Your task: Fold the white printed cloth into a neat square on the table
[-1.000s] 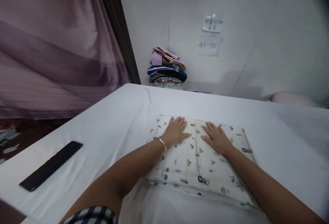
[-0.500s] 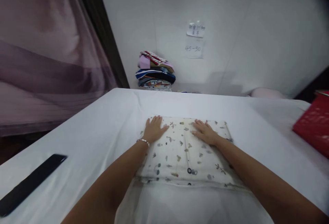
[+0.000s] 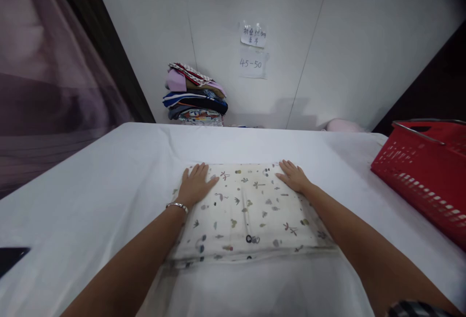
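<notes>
A folded cream cloth (image 3: 251, 215) printed with small plants and figures lies flat on the white-covered table (image 3: 120, 181). My left hand (image 3: 196, 183) rests palm down on its far left corner, fingers spread, with a silver bracelet at the wrist. On the far right corner my right hand (image 3: 294, 176) lies flat, its fingers also stretched out. Neither hand grips anything. The forearms cover parts of the cloth's left and right edges.
A red perforated basket (image 3: 422, 171) with a metal handle stands at the right. Beyond the far edge is a stack of folded clothes (image 3: 196, 96). A black flat object (image 3: 10, 258) lies at the left. Paper notes (image 3: 253, 47) hang on the wall.
My right hand has slid outward across the cloth to its far right corner. My left hand stays at the left corner. The view has turned right, showing more of the red basket.
</notes>
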{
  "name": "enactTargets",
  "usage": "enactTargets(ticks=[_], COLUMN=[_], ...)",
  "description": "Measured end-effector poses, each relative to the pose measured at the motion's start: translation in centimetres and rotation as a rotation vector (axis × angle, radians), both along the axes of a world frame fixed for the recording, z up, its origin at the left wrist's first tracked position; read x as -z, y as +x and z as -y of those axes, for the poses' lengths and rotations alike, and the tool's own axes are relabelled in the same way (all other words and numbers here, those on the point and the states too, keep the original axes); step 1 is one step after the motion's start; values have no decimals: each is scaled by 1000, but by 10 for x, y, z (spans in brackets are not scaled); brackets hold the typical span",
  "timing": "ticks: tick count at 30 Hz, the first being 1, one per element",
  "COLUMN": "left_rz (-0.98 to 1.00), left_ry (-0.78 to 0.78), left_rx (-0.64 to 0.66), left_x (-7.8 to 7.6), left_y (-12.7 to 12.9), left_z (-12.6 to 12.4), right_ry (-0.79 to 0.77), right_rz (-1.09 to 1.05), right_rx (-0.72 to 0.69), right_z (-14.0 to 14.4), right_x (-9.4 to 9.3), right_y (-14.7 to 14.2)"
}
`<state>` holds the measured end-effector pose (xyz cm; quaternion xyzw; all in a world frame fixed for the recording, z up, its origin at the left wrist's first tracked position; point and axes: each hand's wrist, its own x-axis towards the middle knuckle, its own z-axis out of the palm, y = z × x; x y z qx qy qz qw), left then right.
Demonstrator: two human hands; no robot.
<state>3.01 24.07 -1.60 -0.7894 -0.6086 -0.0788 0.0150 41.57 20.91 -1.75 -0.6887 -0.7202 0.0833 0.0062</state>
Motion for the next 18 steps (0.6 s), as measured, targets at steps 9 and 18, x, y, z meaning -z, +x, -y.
enactTargets(ticks=[9,18], left_rz=[26,191], left_ry=[39,19], left_rx=[19,30], left_x=[7,-14], left_y=[-1,-1], left_z=[-1,17], right_ry=[110,56], right_rz=[41,-226], right_rx=[-140,-103], right_z=[35,69], right_x=[9,-20], right_y=[-31,-52])
